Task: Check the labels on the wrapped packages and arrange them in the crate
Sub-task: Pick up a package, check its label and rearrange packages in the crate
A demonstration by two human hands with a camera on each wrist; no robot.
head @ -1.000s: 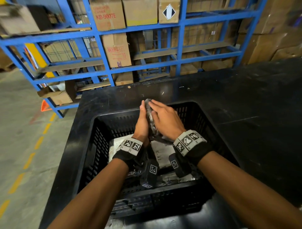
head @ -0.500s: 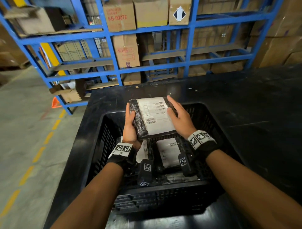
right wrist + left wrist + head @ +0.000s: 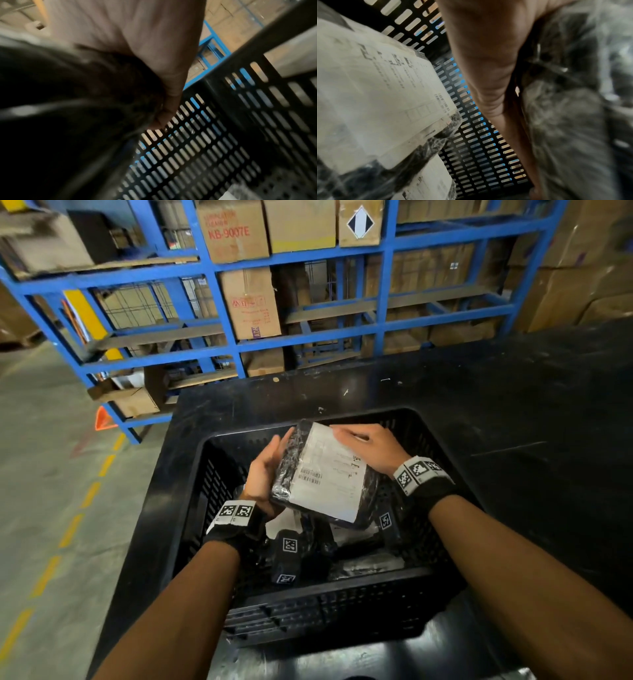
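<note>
Both hands hold a black-wrapped package (image 3: 325, 477) over the black slotted crate (image 3: 342, 583), white label up and tilted down toward the right. My left hand (image 3: 265, 474) cups its left edge, with the palm (image 3: 488, 67) against the wrap (image 3: 573, 121). My right hand (image 3: 370, 445) lies across the label's far right corner, its fingers (image 3: 164, 116) curled round the dark package (image 3: 68, 108). Two more labelled packages (image 3: 382, 94) (image 3: 428, 182) lie in the crate below, mostly hidden in the head view.
The crate stands at the left end of a black table (image 3: 513, 405). A blue rack (image 3: 308, 340) with cardboard boxes rises behind it. Concrete floor with a yellow dashed line (image 3: 68, 532) runs along the left. The crate's slotted wall (image 3: 223, 135) is close to my right hand.
The package went from edge-on to label up, then tipped and sank toward the crate's right side. My right hand slid from its right edge onto the label's far corner.
</note>
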